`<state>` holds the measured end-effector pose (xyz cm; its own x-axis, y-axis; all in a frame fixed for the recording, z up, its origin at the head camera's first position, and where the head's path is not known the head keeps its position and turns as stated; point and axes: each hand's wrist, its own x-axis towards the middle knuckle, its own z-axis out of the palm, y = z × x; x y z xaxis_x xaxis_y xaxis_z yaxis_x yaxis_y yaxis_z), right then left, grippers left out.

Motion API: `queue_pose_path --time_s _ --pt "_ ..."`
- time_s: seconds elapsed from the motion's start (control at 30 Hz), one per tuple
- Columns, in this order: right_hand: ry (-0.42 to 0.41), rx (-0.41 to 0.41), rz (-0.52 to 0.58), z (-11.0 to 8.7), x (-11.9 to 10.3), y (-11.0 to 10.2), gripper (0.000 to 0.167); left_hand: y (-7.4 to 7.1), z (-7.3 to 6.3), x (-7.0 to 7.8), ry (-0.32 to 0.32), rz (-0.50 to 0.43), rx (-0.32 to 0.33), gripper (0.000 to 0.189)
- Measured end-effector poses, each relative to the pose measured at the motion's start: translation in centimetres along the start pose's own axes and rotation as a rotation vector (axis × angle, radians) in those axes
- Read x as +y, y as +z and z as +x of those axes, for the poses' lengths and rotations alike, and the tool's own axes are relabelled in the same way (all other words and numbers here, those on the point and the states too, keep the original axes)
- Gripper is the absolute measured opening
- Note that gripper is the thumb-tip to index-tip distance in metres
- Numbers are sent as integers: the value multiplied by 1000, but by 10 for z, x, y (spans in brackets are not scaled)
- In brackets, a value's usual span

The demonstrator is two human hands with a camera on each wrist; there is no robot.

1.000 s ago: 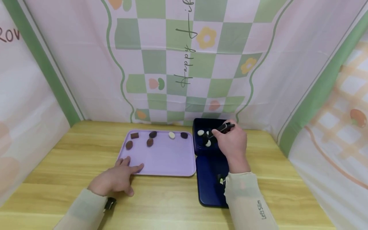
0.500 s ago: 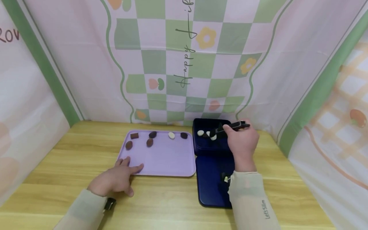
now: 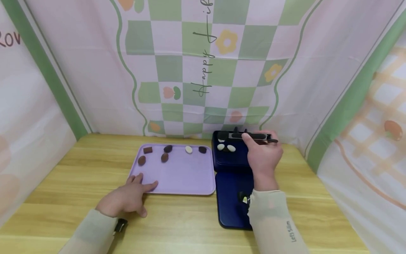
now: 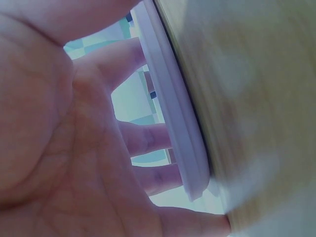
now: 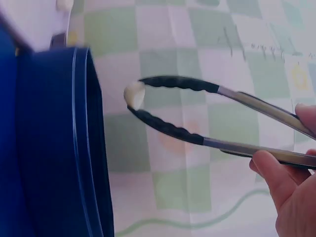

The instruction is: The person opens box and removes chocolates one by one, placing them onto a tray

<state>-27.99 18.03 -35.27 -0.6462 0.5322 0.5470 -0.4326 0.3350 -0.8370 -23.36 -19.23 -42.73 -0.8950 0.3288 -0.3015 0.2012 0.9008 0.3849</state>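
My right hand (image 3: 266,155) grips a pair of black-tipped metal tongs (image 3: 250,136) over the back of a dark blue box (image 3: 231,165). In the right wrist view, the tong tips pinch a white egg-shaped piece (image 5: 134,95), raised above the box's rim. Two more white egg-shaped pieces (image 3: 231,148) show inside the box, with a dark one partly visible between them. My left hand (image 3: 125,197) rests with fingers spread at the near left corner of a lilac tray (image 3: 184,180); its fingertips touch the tray's edge in the left wrist view.
On the tray lie a brown rectangular piece (image 3: 147,150), brown ovals (image 3: 141,160), dark ovals (image 3: 202,150) and a white oval (image 3: 188,149). A dark blue lid (image 3: 231,215) lies in front of the box. A patterned curtain (image 3: 203,70) hangs right behind the table (image 3: 177,225).
My right hand has lifted the tongs from the box floor toward its back edge, taking one white piece up, after first shifting right. My left hand has stayed on the tray.
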Motion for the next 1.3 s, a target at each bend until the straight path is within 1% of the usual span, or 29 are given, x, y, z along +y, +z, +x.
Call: queue_pose_path --time_s 0.13,0.53,0.67,0.77,0.87,0.97,1.1,1.3 --pt "-15 -71 89 -9 -4 11 35 1 0 0 2 5 0 99" --pt "2 -282 147 -41 -5 43 33 -1 -2 -1 9 -2 3 99" --pt "14 -356 113 -50 -4 51 33 -1 -1 -1 9 5 5 99" --pt "20 -396 49 -55 -1 55 32 0 0 -2 6 4 3 99" --pt "21 -422 -3 -58 1 57 30 1 1 -3 4 3 1 99" --pt "25 -435 -28 -60 2 60 30 1 2 -3 -3 2 -4 99" --pt "38 -442 -30 -62 3 62 31 0 2 -2 -7 2 -9 98" --pt "9 -439 -33 -61 0 60 32 1 2 -2 -12 7 -13 98"
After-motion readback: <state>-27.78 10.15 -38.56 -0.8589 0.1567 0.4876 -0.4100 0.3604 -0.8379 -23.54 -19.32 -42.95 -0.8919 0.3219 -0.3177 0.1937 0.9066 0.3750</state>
